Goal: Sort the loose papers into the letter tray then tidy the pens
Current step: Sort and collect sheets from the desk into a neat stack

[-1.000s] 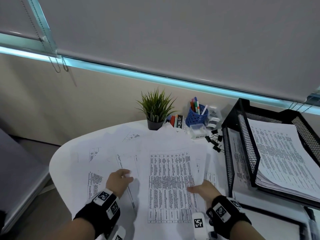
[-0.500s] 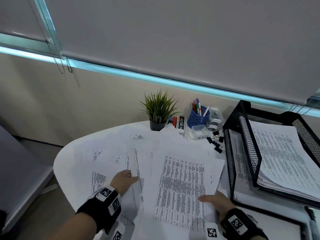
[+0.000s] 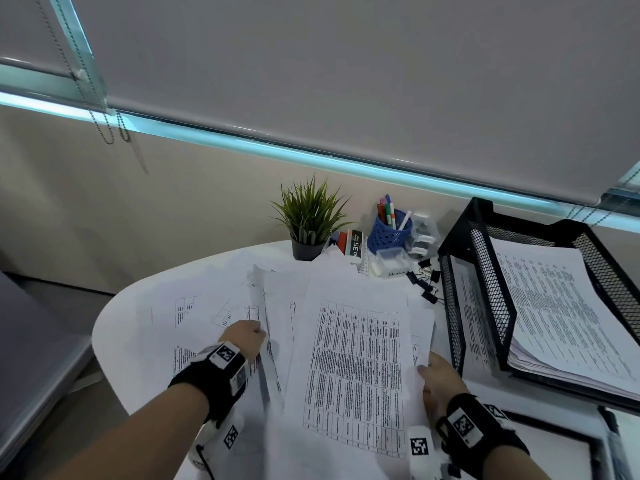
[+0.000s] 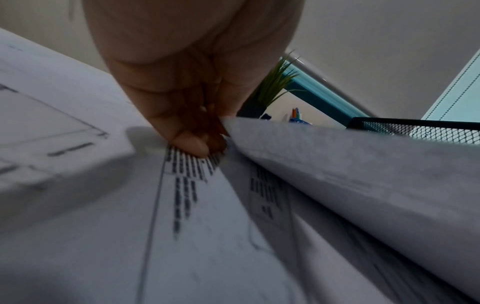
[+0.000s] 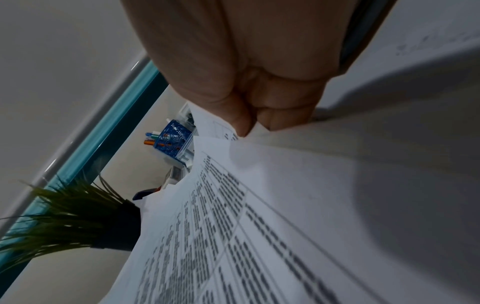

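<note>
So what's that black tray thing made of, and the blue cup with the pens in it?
The black letter tray looks like metal wire mesh with a matte dark coating: you can see through its fine grid walls. The blue pen cup looks like moulded plastic, smooth with a slight shine, with patterned holes cut through its sides. Neither can be told for certain from here.

printed papers (image 3: 353, 368) strewn on table, pens (image 3: 389, 211) upright in cup

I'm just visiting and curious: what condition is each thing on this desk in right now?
loose papers: scattered, overlapping, partly gathered.
left hand: pinches a sheet's edge.
right hand: grips the papers' right edge.
letter tray: upper tier holds a paper stack.
pen cup: upright, pens inside.
potted plant: upright.
binder clips: loose on the table.
</note>
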Tool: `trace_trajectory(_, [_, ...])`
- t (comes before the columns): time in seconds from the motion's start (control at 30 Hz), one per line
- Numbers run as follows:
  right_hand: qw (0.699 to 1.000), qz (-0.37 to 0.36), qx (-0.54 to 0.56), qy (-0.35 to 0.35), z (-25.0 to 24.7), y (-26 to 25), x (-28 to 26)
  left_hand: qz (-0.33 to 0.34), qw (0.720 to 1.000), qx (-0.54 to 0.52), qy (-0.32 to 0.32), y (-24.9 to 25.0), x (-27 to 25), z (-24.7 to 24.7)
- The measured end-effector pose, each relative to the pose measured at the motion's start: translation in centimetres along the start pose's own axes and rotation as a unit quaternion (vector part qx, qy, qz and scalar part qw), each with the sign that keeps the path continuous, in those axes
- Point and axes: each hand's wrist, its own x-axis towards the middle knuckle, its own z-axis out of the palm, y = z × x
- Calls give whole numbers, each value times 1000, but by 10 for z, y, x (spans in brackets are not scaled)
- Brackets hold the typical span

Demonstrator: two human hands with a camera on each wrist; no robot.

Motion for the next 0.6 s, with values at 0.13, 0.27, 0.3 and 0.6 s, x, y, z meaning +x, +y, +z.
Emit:
trace_trajectory(0.13, [999,8,-10,-46,-5,4,17,5,999,-35,-28,-1,7,-1])
trace_trajectory(0.27, [997,12,-6,-70,-7,-14,10,17,994,-82,-75,0,11,-7])
trace_trajectory(0.3, [997,14,-34,-64,-9,-21,8,14,993,-85,-83,0,12,-10])
trace_trajectory(0.6, [997,50,56,-29,3,-22,28,-9,990,-98,-103,7,14,-12])
